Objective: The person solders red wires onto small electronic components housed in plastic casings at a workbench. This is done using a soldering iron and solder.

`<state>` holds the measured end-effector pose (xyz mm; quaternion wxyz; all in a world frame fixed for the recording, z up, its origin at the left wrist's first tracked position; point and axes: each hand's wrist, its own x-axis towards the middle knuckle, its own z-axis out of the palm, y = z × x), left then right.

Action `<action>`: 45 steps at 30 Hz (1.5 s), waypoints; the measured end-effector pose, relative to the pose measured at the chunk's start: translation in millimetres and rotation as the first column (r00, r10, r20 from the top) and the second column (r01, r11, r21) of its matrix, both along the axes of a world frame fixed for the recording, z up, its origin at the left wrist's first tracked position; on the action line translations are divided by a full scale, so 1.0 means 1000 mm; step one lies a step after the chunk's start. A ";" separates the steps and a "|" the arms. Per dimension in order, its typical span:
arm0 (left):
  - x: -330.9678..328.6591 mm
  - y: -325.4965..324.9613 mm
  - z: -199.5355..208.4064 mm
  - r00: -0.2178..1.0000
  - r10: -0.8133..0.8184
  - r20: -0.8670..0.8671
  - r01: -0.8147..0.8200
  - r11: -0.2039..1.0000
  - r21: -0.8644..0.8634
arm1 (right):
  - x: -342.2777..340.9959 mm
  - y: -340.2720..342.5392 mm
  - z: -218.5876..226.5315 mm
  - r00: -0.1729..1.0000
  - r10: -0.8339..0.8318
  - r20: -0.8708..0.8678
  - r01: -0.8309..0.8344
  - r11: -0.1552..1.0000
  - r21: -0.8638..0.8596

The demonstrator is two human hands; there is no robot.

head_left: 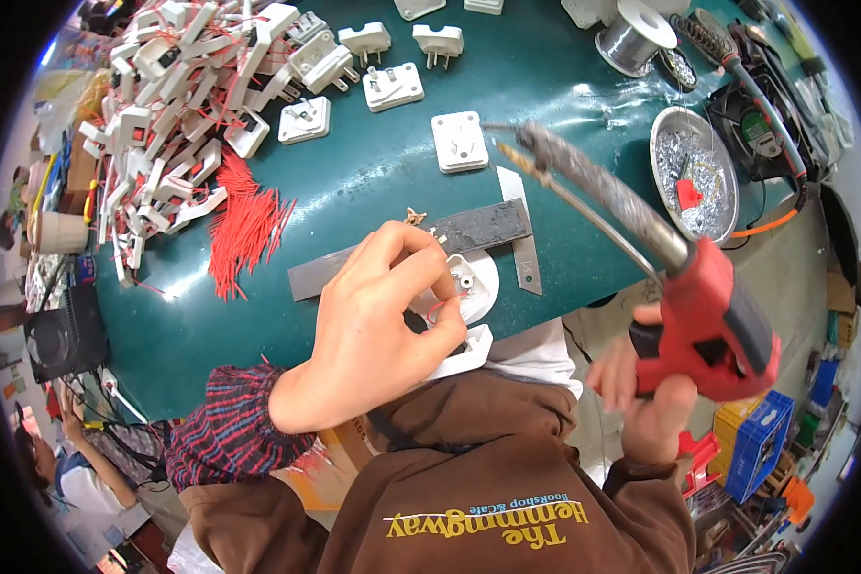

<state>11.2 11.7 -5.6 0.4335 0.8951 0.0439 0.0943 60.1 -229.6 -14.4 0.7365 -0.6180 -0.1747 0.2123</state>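
My left hand (368,320) is bent over the near edge of the green bench, its thumb and index finger closed around a thin red wire (437,308). Beneath those fingertips lies a white plastic plug housing (484,290) with small fittings inside. A second white casing piece (469,352) sits just nearer, partly covered by my hand. My right hand (646,387) grips a red and black soldering gun (706,320) by its handle. The gun's metal barrel and solder guide tube point up and left, above the bench and apart from the housing.
A dark flat bar (478,228) and a metal strip (518,215) lie behind the housing. White plug parts (177,105) are heaped at left beside cut red wires (239,225). A solder spool (634,38), a metal dish of scraps (687,220) and a fan (761,124) stand at right.
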 end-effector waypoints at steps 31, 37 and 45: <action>-0.466 0.115 -0.153 -0.265 0.932 0.246 -0.938 -0.308 0.158 | 0.016 0.086 -0.010 0.946 -0.189 -0.264 0.288 0.866 0.408; -0.522 0.155 -0.199 -0.209 0.854 0.476 -0.814 -0.422 0.399 | 0.029 0.071 -0.023 0.974 -0.061 -0.216 0.162 0.855 0.492; -0.123 0.074 0.050 0.845 0.412 0.342 -0.534 0.692 0.485 | 0.022 0.074 -0.044 0.989 -0.139 -0.054 0.145 0.806 0.574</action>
